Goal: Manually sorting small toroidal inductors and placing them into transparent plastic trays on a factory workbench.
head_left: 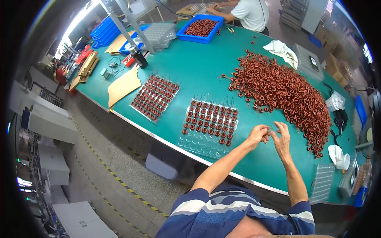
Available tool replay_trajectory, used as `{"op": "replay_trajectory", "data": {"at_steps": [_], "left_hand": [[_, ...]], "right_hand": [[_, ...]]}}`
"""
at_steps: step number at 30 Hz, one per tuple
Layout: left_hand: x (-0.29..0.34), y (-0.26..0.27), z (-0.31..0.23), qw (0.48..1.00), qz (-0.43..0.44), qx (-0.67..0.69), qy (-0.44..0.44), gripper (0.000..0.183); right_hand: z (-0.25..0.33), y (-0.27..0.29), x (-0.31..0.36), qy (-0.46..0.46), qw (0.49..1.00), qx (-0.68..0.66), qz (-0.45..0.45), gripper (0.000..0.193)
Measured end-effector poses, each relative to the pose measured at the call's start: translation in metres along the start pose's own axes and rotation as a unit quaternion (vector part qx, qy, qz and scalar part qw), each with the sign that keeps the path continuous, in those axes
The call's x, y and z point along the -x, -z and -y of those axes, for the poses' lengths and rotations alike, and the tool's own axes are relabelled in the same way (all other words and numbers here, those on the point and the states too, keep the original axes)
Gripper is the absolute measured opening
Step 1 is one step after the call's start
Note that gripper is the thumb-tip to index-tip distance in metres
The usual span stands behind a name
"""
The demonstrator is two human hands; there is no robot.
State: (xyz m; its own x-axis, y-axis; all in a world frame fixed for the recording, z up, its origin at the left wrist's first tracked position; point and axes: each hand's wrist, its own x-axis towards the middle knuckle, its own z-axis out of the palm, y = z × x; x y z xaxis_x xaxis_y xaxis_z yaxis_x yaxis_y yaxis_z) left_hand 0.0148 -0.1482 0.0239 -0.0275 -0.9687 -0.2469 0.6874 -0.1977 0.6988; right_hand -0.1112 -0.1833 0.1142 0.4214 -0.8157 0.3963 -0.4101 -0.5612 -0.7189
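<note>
Left hand (258, 135) noted with fingers curled together; right hand (281, 139) just beside it, fingers part-spread. From my station I cannot tell whether either grips anything. One heap of red-brown rings (281, 85), too many to count, lies far and right of both hands on one green table (182, 67). To their left I record two trays: one part-filled tray (204, 143), near pockets mostly bare, and one fuller tray (145, 116) farther left. One blue bin (194, 38) of rings stands far.
</note>
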Motion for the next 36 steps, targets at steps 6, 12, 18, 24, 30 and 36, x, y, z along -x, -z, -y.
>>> {"op": "replay_trajectory", "data": {"at_steps": [6,12,18,24,30,36], "left_hand": [[0.005,-0.023,-0.011,0.991,0.056,0.067,0.106,0.02],[0.03,-0.051,0.0,0.98,0.041,-0.194,0.005,0.028],[0.059,-0.054,-0.01,0.855,0.039,-0.471,-0.213,0.023],[0.08,-0.058,-0.014,0.849,0.07,-0.485,-0.198,0.024],[0.085,-0.055,-0.005,0.816,0.057,-0.532,-0.216,0.023],[0.083,-0.048,-0.017,0.903,-0.007,-0.395,-0.167,0.018]], "right_hand": [[-0.02,0.032,0.016,0.025,0.998,0.016,0.054,0.015],[-0.035,0.041,0.035,-0.173,0.977,-0.112,0.062,0.011],[-0.042,0.036,0.049,-0.289,0.894,-0.329,0.093,0.017],[-0.034,0.028,0.062,-0.337,0.821,-0.453,0.09,0.02],[-0.032,0.038,0.064,-0.111,0.983,-0.118,0.092,0.01],[0.039,0.039,0.053,0.045,0.999,0.025,-0.016,0.01]]}}
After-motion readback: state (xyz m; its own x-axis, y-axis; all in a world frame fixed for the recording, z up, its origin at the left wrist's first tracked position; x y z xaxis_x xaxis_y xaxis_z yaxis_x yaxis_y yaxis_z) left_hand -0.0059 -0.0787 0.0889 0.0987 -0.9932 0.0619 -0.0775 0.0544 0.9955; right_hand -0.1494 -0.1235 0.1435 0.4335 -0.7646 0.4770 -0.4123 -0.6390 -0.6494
